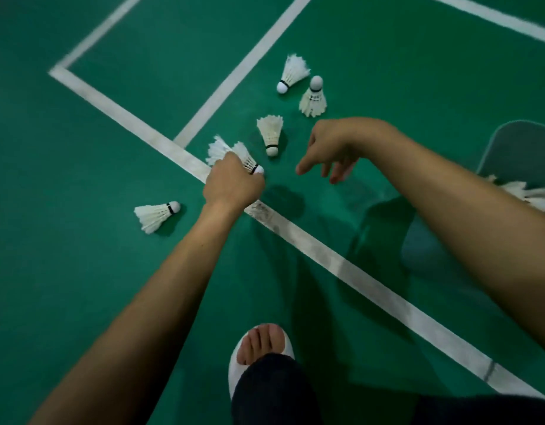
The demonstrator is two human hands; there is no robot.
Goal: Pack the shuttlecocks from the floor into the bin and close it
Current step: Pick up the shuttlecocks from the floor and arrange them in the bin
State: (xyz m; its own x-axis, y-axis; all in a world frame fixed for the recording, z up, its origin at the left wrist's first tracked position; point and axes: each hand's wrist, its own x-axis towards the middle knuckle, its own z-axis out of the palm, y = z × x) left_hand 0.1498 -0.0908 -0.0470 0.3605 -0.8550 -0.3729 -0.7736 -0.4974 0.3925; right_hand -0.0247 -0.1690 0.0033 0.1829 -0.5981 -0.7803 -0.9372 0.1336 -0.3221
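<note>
White feather shuttlecocks lie on the green court floor. My left hand (233,182) grips a bunch of shuttlecocks (231,153) over the white line. One shuttlecock (270,134) lies just beyond my hands, two more (292,73) (313,98) farther back, and one (156,213) to the left. My right hand (334,148) hovers with relaxed fingers pointing down and holds nothing. The translucent bin (516,148) stands at the right edge with several shuttlecocks (529,194) inside, partly hidden by my right forearm.
White court lines (314,243) cross the floor. My foot in a white slipper (262,354) and a dark trouser leg sit at the bottom centre. Open green floor stretches to the left and far side.
</note>
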